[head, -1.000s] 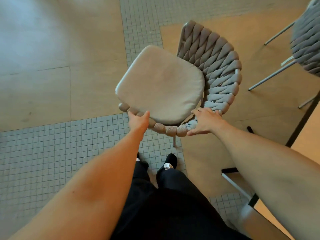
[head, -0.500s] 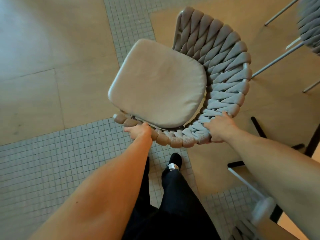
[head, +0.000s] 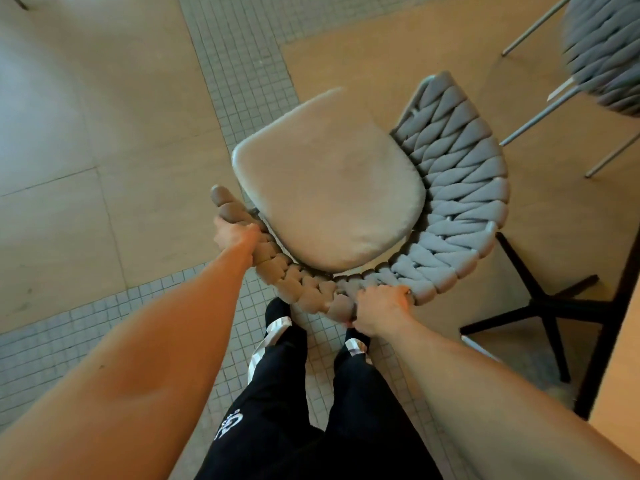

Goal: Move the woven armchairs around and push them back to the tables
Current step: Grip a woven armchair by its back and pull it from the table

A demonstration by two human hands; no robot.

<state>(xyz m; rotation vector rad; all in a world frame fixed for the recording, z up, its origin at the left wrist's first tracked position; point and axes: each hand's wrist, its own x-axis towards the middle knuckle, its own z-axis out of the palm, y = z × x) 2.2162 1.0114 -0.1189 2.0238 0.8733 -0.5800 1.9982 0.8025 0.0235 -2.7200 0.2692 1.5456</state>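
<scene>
Two hands on one armchair

Left hand point(head: 232, 233) curls its grip round the woven rim of the armchair point(head: 460, 202); right hand point(head: 379, 311) clamps the rim's back. The chair stands on the floor point(head: 86, 133), beside the bench base point(head: 540, 306). Second chair point(head: 602, 53) far right.

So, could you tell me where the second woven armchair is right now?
In the head view, the second woven armchair sits at the top right corner, partly cut off, beyond the held armchair and above the table's black cross base.
</scene>
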